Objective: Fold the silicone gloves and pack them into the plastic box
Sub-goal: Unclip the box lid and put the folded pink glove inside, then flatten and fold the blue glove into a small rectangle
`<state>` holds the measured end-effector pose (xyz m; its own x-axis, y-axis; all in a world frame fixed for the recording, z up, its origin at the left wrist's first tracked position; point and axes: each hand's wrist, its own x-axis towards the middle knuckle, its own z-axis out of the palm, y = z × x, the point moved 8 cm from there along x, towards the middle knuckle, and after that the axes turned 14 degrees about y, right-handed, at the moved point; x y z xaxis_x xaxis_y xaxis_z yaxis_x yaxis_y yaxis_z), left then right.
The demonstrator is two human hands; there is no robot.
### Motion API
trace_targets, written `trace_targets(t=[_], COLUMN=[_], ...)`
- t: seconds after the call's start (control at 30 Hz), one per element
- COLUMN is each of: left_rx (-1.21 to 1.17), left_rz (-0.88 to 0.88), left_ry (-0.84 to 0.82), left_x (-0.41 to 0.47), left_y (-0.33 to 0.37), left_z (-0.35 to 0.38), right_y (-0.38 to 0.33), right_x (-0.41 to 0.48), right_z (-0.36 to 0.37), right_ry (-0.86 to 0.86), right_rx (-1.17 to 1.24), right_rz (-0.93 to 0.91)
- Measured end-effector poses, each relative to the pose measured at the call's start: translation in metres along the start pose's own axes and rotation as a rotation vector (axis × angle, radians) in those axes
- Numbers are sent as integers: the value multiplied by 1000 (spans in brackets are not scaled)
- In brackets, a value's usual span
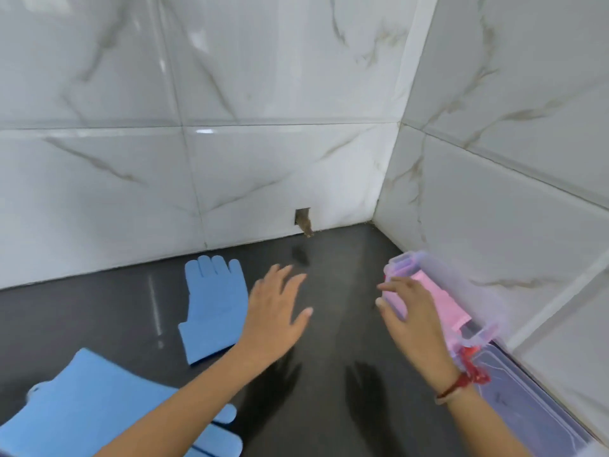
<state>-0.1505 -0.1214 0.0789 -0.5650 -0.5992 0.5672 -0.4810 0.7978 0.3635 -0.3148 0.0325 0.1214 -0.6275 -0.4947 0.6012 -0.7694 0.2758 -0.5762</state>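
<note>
A blue silicone glove [212, 301] lies flat on the dark counter [329, 331], fingers toward the wall. A second blue glove [89, 404] lies at the lower left, partly under my left forearm. My left hand [276, 311] hovers over the counter just right of the first glove, fingers spread and holding nothing. A clear plastic box [425, 291] with something pink inside stands against the right wall. My right hand [408, 315] is at the box's near side, fingers extended against it. The image is motion-blurred.
White marble-look tiled walls meet in a corner behind and to the right. A small hole [304, 222] sits at the base of the back wall. A clear flat lid [524, 400] lies along the right wall near my right wrist, which wears a red thread band.
</note>
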Motion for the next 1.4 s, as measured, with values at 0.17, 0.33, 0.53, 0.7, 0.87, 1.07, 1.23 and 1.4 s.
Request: trace_targets(t=[0.17,0.33,0.53,0.7,0.87,1.07,1.23,1.4], left_rx=[363,341,299,121,-63,-126,-505,-622], left_rz=[-339,-453,-348,-332,-321,-328,-425,-448], left_ry=[-284,-289,-221,-152,43,244,147,-65], left_x=[-112,-152,-146,-134,-124,-117,-124,-133], left_y=[-101,-129,-138,-137,-125,-97,-44,-5], left_z=[-20,-31,-34,-43,-58,-81,-67,-55], right_y=[-47,-88,-100,-89,-82,-74,-62,-49], right_x=[-58,-95,-108,-97,-101,-96,-138,-149], right_z=[104,174,211,209,196,150,138,120], right_ry=[-459,-697,-756,-582,-569,-312,-302,-216], right_rx=[42,60,28,205,345,510,1199,1441], right_rz=[-62,-60,18,334,548,601,1283,1333])
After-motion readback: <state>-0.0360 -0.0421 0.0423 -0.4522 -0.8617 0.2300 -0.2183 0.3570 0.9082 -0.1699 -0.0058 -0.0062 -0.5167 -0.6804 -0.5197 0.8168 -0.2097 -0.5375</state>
